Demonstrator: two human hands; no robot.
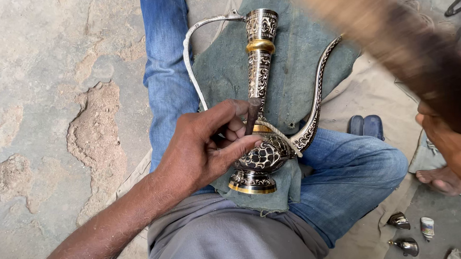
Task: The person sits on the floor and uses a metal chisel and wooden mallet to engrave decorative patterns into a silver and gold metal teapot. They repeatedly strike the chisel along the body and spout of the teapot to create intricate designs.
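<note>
An engraved black-and-silver metal ewer (259, 57) with gold bands, a curved spout and a thin handle lies on a green cloth (297, 64) across my lap. My left hand (203, 154) rests on its round body and pinches a short dark chisel (252, 116), whose tip is set where the neck meets the body. My right hand (450, 143) is raised at the right edge, gripping a wooden mallet (398, 46) that is blurred by motion above the spout.
My legs in blue jeans (165, 73) stretch over a rough stone floor (49, 83) with a sandy patch. At the lower right lie two small metal parts (400, 221) and a small white bottle (427, 228). A bare foot (441, 180) and a blue sandal (366, 125) are at the right.
</note>
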